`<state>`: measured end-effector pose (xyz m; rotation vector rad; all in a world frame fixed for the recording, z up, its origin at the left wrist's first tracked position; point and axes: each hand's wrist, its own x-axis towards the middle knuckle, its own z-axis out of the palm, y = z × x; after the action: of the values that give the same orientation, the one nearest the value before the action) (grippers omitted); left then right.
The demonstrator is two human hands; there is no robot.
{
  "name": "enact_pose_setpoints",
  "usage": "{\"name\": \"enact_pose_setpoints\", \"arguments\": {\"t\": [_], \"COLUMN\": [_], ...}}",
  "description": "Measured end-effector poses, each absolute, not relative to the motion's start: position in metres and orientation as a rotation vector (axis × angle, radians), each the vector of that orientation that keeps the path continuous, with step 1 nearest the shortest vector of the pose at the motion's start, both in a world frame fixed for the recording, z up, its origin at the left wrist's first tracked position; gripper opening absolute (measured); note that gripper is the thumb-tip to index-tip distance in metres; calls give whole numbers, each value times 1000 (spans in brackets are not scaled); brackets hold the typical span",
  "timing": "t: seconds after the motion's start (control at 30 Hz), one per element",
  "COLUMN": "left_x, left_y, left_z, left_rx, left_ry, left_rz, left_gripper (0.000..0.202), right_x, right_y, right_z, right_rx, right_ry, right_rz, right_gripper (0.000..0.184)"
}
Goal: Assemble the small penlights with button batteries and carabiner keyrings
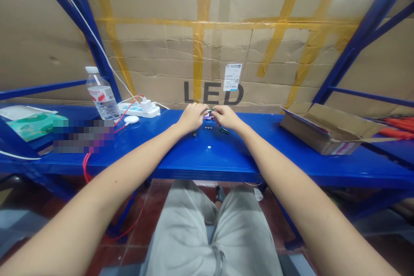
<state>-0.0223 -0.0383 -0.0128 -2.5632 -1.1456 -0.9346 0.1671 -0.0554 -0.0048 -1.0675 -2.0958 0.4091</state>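
My left hand [193, 116] and my right hand [226, 117] meet over the blue tabletop [181, 155], fingers bent and pinched together. Between the fingertips is a small shiny purple piece [208, 117] with something dark green at its top; its kind is too small to tell. Just below my right hand lies a dark green loop [224, 130], perhaps touching the fingers. Several tiny pale pieces [208, 127] rest on the table between the hands. A small dark brassy item [194, 134] lies under my left hand. Nearer the front is a small white dot [209, 147].
On the left stand a water bottle [102, 97], a white power strip [142, 109] with cables, a white round charger [131, 120] and a green tissue pack [37, 125]. An open cardboard box [323, 131] sits at right. A large carton [155, 60] rises behind.
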Motion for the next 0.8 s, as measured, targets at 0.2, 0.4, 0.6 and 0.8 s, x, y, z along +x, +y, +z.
{"name": "enact_pose_setpoints", "arguments": {"t": [0.2, 0.4, 0.6, 0.8], "left_x": [-20, -24, -25, -23], "left_y": [-49, -52, -45, -43], "left_z": [-8, -6, -2, 2], "left_rx": [-2564, -2638, -2991, -3202], "left_ry": [-1177, -1282, -1280, -1449], "left_rz": [-816, -800, -1087, -1351], "left_gripper": [24, 22, 31, 35], "right_x": [165, 165, 165, 164], "right_y": [-58, -58, -59, -62], "right_z": [-4, -4, -2, 1], "right_rx": [-1090, -1045, -998, -1023], "right_ry": [-2104, -2125, -2159, -2134], "right_rz": [340, 278, 188, 152], "right_gripper": [28, 25, 24, 20]}}
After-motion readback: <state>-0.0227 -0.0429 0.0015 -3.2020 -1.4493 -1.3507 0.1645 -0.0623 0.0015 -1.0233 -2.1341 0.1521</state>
